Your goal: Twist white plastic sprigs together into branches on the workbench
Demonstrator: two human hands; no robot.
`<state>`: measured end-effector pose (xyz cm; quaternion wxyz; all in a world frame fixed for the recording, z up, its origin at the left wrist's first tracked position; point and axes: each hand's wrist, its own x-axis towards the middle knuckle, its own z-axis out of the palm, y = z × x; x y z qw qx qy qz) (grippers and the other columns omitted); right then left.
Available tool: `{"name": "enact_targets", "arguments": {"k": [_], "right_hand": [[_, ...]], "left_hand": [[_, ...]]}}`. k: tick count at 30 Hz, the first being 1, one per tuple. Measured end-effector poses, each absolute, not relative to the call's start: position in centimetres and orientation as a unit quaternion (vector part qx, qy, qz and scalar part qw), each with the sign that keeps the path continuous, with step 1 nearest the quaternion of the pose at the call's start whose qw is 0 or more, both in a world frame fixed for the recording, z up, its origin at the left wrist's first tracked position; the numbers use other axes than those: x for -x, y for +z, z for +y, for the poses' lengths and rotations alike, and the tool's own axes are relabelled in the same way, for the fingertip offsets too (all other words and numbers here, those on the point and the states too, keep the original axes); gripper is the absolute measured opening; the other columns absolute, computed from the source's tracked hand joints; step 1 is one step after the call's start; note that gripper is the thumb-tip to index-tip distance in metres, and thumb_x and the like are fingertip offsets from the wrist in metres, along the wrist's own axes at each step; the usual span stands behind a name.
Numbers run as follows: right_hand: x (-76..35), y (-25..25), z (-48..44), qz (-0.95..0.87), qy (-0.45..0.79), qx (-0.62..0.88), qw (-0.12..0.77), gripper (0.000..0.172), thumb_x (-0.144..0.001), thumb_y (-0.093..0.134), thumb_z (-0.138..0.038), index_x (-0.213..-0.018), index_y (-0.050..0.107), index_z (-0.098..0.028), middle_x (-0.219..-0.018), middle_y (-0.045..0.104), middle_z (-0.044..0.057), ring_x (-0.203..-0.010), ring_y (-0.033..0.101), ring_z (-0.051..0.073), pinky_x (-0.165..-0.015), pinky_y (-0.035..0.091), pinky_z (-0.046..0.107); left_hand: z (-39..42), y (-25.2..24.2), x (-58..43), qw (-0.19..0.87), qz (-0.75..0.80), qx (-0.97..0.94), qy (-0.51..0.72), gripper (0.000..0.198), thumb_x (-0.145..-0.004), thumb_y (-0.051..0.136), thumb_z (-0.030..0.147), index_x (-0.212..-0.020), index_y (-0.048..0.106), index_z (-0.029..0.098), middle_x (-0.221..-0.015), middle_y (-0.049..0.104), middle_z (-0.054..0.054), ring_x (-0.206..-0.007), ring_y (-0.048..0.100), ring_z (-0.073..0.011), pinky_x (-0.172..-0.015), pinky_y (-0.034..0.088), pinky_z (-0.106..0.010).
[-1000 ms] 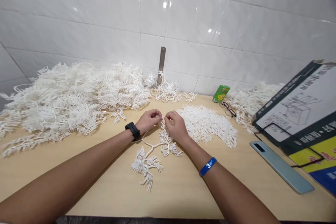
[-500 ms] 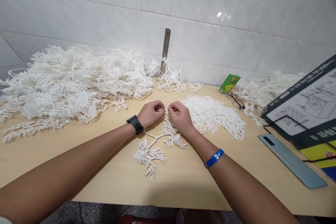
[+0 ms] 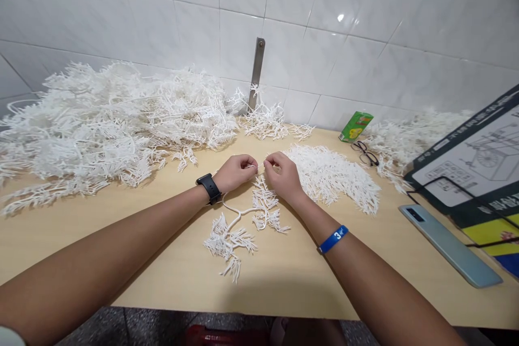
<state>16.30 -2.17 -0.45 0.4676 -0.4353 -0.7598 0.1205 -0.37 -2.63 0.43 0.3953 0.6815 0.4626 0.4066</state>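
Observation:
A white plastic branch [image 3: 239,227] with several spiky tufts lies on the wooden table [image 3: 284,275] in front of me. My left hand [image 3: 237,172], with a black watch on its wrist, and my right hand [image 3: 284,175], with a blue band on its forearm, meet at the branch's far end. Both hands are closed in a pinch on a thin white stem there, fingertips almost touching. A flat heap of small white tufts [image 3: 332,175] lies just right of my right hand.
A big pile of white branches [image 3: 105,130] fills the left of the table up to the tiled wall. Glasses [image 3: 365,154] and a green carton [image 3: 356,125] sit at the back right. A phone [image 3: 448,243] and a printed cardboard box [image 3: 474,167] lie at the right.
The hands stay pinched on the branch end and have barely shifted. The view has tilted down, so the table's near edge and the floor now show.

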Motion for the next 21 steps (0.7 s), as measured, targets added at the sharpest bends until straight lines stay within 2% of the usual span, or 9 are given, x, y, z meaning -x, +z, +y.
{"name": "enact_targets", "arguments": {"k": [10, 21], "right_hand": [[-16.03, -0.02, -2.71, -0.770, 0.115, 0.418, 0.469, 0.015, -0.086, 0.049, -0.021, -0.072, 0.055, -0.020, -0.076, 0.060, 0.002, -0.075, 0.055, 0.016, -0.071, 0.042, 0.029], [-16.25, -0.08, -2.64, -0.782, 0.097, 0.413, 0.457, 0.015, -0.086, 0.049, -0.020, -0.073, 0.055, -0.019, -0.077, 0.060, 0.003, -0.076, 0.055, 0.017, -0.072, 0.041, 0.029]], "left_hand": [[-2.12, -0.20, 0.47, 0.389, 0.460, -0.682, 0.415, 0.017, -0.071, 0.055, 0.028, -0.076, 0.062, 0.013, -0.058, 0.052, 0.003, -0.052, 0.042, -0.0074, -0.049, 0.033, -0.019], [-2.39, 0.30, 0.38, 0.417, 0.460, -0.664, 0.416, 0.017, -0.070, 0.058, 0.029, -0.073, 0.063, 0.013, -0.063, 0.056, 0.001, -0.058, 0.047, -0.0097, -0.057, 0.037, -0.022]]}}
